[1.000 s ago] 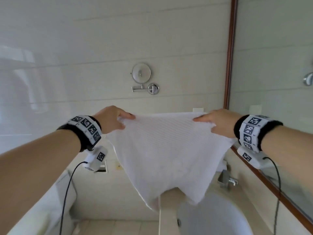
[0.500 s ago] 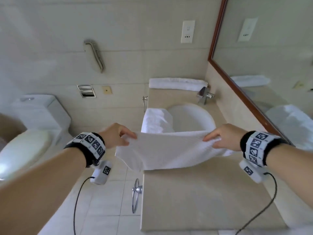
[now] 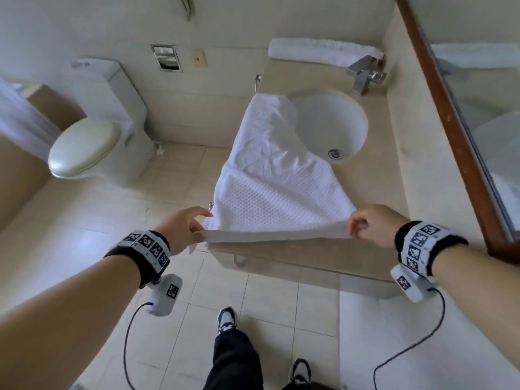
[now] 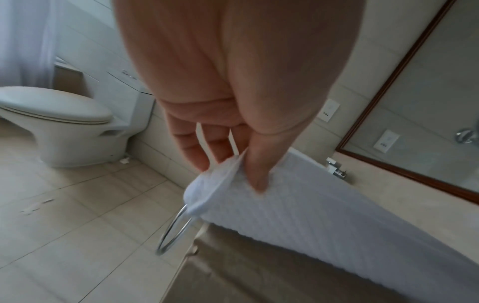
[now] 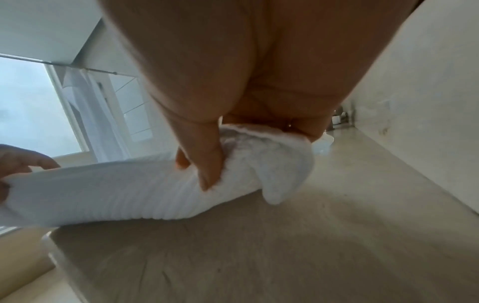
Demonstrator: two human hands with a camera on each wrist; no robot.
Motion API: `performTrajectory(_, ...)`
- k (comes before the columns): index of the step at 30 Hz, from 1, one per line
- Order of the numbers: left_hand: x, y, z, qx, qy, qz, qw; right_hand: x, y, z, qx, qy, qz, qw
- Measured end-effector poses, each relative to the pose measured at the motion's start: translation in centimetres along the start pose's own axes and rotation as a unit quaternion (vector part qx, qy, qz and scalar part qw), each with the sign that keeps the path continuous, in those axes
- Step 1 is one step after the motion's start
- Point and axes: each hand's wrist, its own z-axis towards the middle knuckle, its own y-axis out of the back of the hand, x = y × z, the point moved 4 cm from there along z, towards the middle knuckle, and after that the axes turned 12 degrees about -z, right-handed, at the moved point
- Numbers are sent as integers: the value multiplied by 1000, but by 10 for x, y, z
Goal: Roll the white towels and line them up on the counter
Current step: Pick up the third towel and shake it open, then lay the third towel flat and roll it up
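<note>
While each hand pinches a near corner, left hand (image 3: 180,229) and right hand (image 3: 371,225), the towel (image 3: 270,192) stretches away lengthwise over the counter (image 3: 309,257).

White waffle-weave cloth towel (image 3: 275,198) (matt) on a smooth beige stone-look counter (image 3: 315,251); shiny metal faucet (image 3: 365,74).

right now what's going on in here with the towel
A person stands at a bathroom counter holding a white towel stretched between both hands. The left hand pinches one near corner and the right hand pinches the other, while the far end of the towel lies by the sink. It is spread out, not yet rolled. One rolled towel already lies at the back of the counter by the faucet.
</note>
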Motion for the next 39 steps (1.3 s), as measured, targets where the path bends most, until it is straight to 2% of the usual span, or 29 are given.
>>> performTrajectory(6, 21, -16, -19, -76, 34, 26, 996, -18, -16, 1, -36, -61, 27, 997)
performTrajectory(12, 32, -11, -10, -142, 47, -26, 988, -39, -17, 8, -62, -95, 107, 988)
performTrajectory(16, 36, -7, 1, -167, 70, -72, 981, -49, -17, 12, -110, -137, 205, 963)
performTrajectory(21, 46, -2, 7, -187, 102, -69, 975, -51, -21, 19, -138, -162, 259, 942)
performTrajectory(26, 60, -15, 13, -185, 146, -75, 969, -48, -31, 26, -159, -160, 265, 937)
performTrajectory(35, 73, -37, 19, -171, 183, -69, 966, -56, -48, 36, -140, -190, 194, 952)
performTrajectory(37, 70, -39, 17, -189, 191, -13, 963, -58, -52, 35, -137, -200, 178, 954)
performTrajectory(39, 63, -44, 14, -210, 182, 90, 956, -58, -55, 33, -136, -209, 161, 955)
